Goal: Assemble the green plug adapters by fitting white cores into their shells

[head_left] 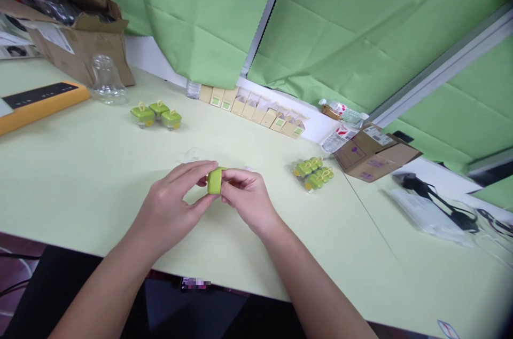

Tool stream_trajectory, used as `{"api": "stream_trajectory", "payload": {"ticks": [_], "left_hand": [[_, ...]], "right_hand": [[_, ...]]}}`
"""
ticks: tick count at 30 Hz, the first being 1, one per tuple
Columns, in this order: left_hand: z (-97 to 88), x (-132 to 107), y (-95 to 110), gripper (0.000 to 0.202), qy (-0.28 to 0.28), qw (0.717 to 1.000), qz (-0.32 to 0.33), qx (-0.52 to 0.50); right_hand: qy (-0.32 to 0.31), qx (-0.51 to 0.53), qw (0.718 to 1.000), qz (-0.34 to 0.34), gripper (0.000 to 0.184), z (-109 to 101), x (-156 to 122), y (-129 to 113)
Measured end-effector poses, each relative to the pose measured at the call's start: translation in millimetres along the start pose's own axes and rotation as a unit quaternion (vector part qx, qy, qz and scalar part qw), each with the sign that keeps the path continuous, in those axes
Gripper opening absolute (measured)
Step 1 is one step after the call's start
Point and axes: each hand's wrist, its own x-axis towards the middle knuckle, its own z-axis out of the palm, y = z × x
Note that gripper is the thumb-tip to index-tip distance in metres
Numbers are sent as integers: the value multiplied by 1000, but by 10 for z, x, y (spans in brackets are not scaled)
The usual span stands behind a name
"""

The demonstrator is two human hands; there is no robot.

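Between my hands, above the middle of the pale table, is a small green lid (214,182) turned on its side. The fingers and thumb of my left hand (170,203) pinch it from the left. From the right, my right hand (250,197) grips its edge with thumb and fingertips. Just behind my left hand a clear plastic piece (195,154) lies on the table, partly hidden. Farther back on the left stand three small clear containers with green lids (143,113). On the right is a cluster of several similar green-lidded containers (313,172).
Small cardboard boxes (256,109) line the table's back edge. A clear jar (107,80), a large carton (80,45) and an orange case (44,105) occupy the left. At the right are plastic bottles (340,136), a cardboard box (372,152) and black cables (441,203).
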Motion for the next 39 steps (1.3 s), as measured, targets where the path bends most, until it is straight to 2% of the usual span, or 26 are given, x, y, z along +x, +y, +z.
{"api": "stream_trajectory", "payload": {"ticks": [4,6,9,14,20,24,29,33,39], "left_hand": [[-19,-3,44,48,0,984,-84,-154],[-38,-2,42,40,2,970,-119,-210],[-71,7,17,22,18,966,-147,-213],[-91,19,-2,17,18,963,-164,-213],[-58,13,-31,21,-59,968,-149,-193],[-71,14,-33,22,-83,976,-139,-143],[-99,41,10,23,-89,985,-123,-80],[-107,64,32,23,-70,991,-89,-70],[-112,54,74,16,-58,997,-51,-29]], "right_hand": [[30,16,999,-1,12,-30,-2,-18],[30,22,999,-15,13,-36,-6,-18],[11,26,998,-62,12,-16,-19,-6],[-1,-7,988,-156,7,25,-44,23],[22,-154,964,-218,13,24,-63,54],[18,-183,959,-215,13,27,-75,56],[2,-165,972,-168,15,35,-89,28],[9,-124,982,-145,14,17,-72,34],[50,-127,977,-166,15,-16,-81,17]]}}
